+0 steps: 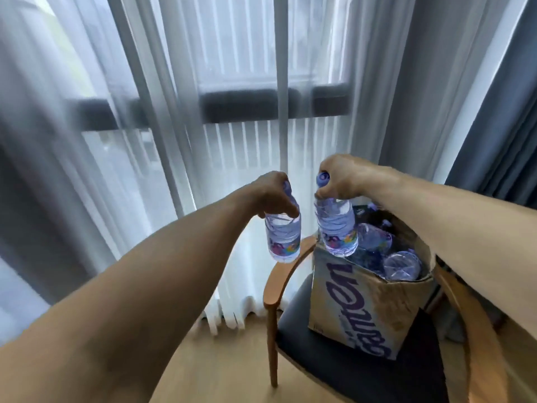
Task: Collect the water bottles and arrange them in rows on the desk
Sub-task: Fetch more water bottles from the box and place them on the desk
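Observation:
My left hand (pixel 271 194) grips the neck of a clear water bottle (pixel 283 238) with a purple label, which hangs upright in the air left of the chair. My right hand (pixel 338 177) holds a second water bottle (pixel 337 228) by its neck, its blue cap showing above my fingers. This bottle hangs just above the near left corner of an open cardboard box (pixel 363 309). Several more bottles (pixel 402 264) lie inside the box. No desk is in view.
The box stands on the dark seat of a wooden armchair (pixel 290 274) at the lower right. Sheer white curtains (pixel 174 112) cover the window ahead, with a dark grey drape (pixel 499 112) at the right. Wooden floor (pixel 220 359) lies below.

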A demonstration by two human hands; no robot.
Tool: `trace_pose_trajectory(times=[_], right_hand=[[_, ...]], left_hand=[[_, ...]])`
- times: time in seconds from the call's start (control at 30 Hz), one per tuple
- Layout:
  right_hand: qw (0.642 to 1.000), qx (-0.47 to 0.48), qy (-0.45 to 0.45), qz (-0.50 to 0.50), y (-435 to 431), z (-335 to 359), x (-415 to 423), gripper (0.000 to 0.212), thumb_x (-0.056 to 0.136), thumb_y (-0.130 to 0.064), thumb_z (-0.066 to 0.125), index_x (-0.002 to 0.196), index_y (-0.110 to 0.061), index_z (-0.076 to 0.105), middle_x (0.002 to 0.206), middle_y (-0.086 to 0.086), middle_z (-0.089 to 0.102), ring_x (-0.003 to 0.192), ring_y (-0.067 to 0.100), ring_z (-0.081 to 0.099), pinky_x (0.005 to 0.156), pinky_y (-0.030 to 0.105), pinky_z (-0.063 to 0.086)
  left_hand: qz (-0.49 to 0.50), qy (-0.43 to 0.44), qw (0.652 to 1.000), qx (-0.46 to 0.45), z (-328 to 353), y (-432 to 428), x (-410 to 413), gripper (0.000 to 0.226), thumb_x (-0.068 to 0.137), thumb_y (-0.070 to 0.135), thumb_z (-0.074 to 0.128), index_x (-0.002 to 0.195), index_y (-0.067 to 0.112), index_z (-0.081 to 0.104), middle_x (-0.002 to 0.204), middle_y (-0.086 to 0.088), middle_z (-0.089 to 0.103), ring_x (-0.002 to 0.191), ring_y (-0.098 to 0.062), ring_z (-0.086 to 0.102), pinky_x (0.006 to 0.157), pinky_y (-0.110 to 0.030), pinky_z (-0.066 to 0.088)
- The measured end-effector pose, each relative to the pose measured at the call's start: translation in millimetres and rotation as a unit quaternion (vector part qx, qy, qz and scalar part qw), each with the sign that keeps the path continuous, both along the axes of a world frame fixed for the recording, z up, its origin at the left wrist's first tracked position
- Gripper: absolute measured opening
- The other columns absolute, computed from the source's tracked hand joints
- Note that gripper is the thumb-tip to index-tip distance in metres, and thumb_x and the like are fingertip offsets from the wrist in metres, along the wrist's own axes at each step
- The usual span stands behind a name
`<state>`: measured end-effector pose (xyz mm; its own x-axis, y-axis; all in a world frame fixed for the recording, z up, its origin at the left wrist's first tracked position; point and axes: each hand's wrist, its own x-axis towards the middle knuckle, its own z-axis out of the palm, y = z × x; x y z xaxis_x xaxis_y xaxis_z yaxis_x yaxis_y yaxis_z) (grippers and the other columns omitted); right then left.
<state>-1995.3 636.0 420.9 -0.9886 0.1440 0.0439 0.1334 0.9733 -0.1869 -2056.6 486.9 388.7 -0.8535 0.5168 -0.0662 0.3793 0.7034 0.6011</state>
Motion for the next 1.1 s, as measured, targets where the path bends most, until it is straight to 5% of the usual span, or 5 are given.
trace_pose_trajectory(times=[0.33,0.6,0.8,0.97,1.1], right_hand=[[0.984,-0.089,-0.018,0.152,-220.0,-2.3,-0.7,0.024,0.078,-0.022,0.076,0.075,-0.010,0.055,0.066,0.002,0.052,0.056,0.017,0.048,0.044,0.021,0.039],[0.944,-0.126,-0.048,0.300,-404.8,-6.8,0.9,0.022,0.078,-0.021,0.076,0.083,-0.008,0.060,0.067,0.004,0.051,0.052,0.014,0.048,0.048,0.024,0.052],[0.906,-0.129,-0.094,0.393,-533.8,-13.1,-7.3,0.035,0.075,-0.020,0.080,0.096,0.004,0.065,0.072,0.009,0.055,0.061,0.021,0.055,0.056,0.034,0.059],[0.870,-0.102,-0.111,0.469,-633.5,-17.7,-20.2,0.034,0.072,-0.019,0.083,0.095,0.001,0.067,0.079,0.010,0.056,0.063,0.026,0.063,0.056,0.035,0.060],[0.837,-0.088,-0.126,0.526,-708.2,-19.6,-32.3,0.032,0.073,-0.020,0.084,0.091,-0.002,0.064,0.075,0.006,0.054,0.054,0.021,0.061,0.052,0.029,0.059]], left_hand=[[0.133,-0.021,0.989,-0.062,10.0,-242.1,46.9,0.040,0.073,0.014,0.082,0.104,0.002,0.060,0.086,-0.009,0.057,0.078,-0.025,0.055,0.061,-0.037,0.055],[0.272,-0.029,0.959,-0.069,17.7,-419.1,89.9,0.036,0.072,0.012,0.083,0.079,0.015,0.048,0.071,-0.003,0.051,0.063,-0.020,0.050,0.052,-0.031,0.051],[0.367,-0.044,0.923,-0.109,19.8,-528.2,122.7,0.037,0.071,0.018,0.084,0.092,0.008,0.055,0.099,-0.014,0.062,0.088,-0.032,0.065,0.071,-0.048,0.060],[0.454,-0.065,0.877,-0.147,16.5,-611.1,131.1,0.043,0.067,0.025,0.087,0.092,0.007,0.056,0.092,-0.012,0.063,0.077,-0.029,0.066,0.062,-0.036,0.059],[0.513,-0.082,0.839,-0.160,13.0,-672.0,135.1,0.044,0.063,0.027,0.088,0.089,0.011,0.056,0.100,-0.014,0.062,0.083,-0.034,0.068,0.067,-0.046,0.061]])
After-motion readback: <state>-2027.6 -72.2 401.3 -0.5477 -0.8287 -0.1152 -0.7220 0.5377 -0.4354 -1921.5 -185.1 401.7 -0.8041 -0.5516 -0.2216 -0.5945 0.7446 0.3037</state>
